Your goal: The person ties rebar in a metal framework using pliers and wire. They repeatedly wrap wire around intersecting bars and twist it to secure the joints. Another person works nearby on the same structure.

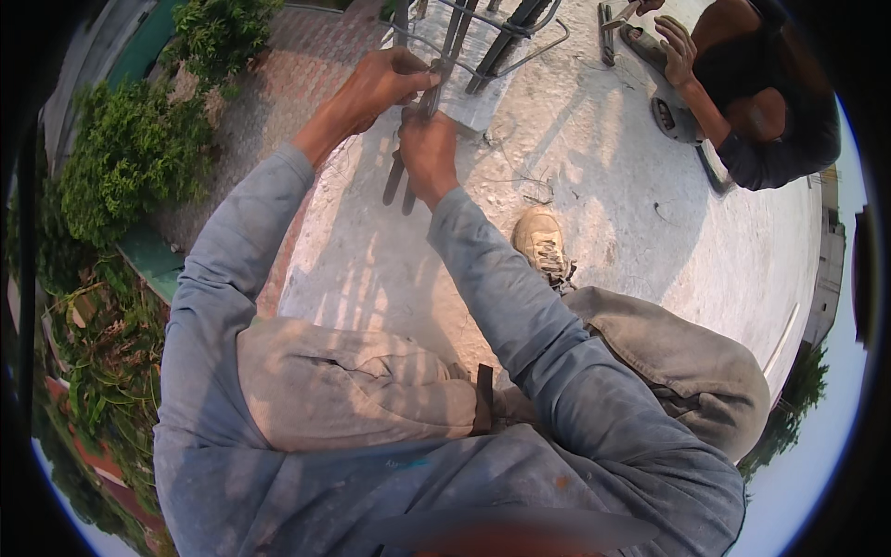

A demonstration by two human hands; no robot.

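My right hand [430, 154] is closed around a pair of steel end-cutting pincers [395, 182]. The two handles stick out below the fist, slightly apart, and the head points up at the reinforcing bars. Thumb and fingers of my left hand [379, 89] come together beside the pincers' head, against an upright bar; what lies between them is too small to make out. The rebar cage [511, 42] rises at the top of the view, with a bent steel stirrup [532, 59] around its bars. Loose tie wire [529, 181] lies on the concrete slab [376, 278] to the right.
A co-worker [759, 97] crouches at the upper right, with a tool in one hand near a short metal piece [605, 35]. The slab's left edge drops to brick paving [306, 49] and shrubs [132, 153]. My shoe [541, 240] rests on the slab.
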